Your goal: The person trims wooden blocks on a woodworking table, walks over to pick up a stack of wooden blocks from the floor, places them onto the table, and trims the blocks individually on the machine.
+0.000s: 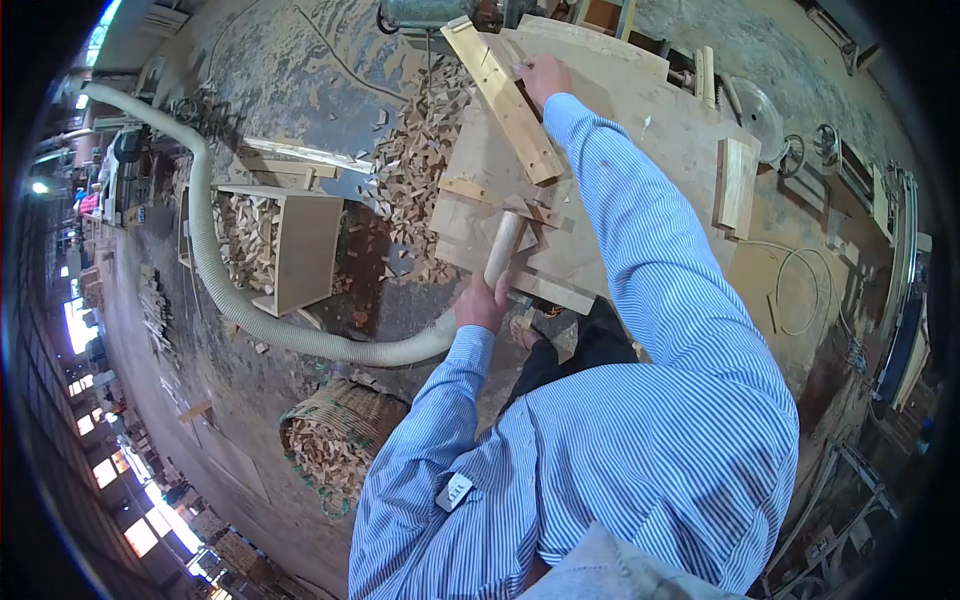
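Note:
My left hand point(482, 303) is wrapped round a pale tube point(504, 243), the end piece of a ribbed hose point(213, 255). The tube's far end rests over the edge of the wooden work table point(610, 170), beside a flat wood strip point(490, 199). My right hand point(546, 80) is at the right side of a thick wooden bar point(503, 98) lying slantwise on the table. Its fingers are bent together near the bar, and whatever they hold is hidden or too small to name.
Many wood offcuts point(420, 165) cover the floor left of the table. A wooden box point(308, 250) and a wicker basket point(345, 420) hold more offcuts. The hose curves across the floor on the left. A wood block point(735, 185) lies at the table's right edge, near a handwheel point(792, 155).

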Demonstrator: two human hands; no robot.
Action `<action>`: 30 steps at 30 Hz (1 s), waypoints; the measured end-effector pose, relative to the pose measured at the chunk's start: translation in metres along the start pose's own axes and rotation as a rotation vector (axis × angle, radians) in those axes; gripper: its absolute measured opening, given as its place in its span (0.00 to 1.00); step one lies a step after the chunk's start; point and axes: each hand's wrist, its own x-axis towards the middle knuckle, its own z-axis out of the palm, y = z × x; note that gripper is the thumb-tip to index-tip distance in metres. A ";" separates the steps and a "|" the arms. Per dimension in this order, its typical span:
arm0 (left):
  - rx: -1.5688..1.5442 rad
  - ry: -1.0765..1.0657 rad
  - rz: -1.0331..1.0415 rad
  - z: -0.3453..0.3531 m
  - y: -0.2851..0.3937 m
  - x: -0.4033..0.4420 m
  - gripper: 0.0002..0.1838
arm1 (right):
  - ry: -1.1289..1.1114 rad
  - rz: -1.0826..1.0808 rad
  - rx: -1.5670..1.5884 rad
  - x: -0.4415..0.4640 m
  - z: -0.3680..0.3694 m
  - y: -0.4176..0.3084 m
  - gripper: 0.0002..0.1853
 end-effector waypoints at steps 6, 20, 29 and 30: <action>-0.032 -0.019 -0.016 0.000 -0.009 -0.006 0.27 | -0.037 -0.002 0.011 0.020 0.019 -0.004 0.18; 0.001 -0.049 -0.043 -0.005 0.038 0.041 0.28 | 0.020 -0.019 0.035 0.073 0.002 0.004 0.16; 0.005 0.036 -0.005 -0.001 0.071 0.078 0.30 | 0.048 -0.037 0.005 0.123 0.001 0.021 0.18; 0.014 0.033 -0.001 0.001 0.071 0.081 0.30 | 0.066 -0.033 -0.029 0.122 0.000 0.019 0.18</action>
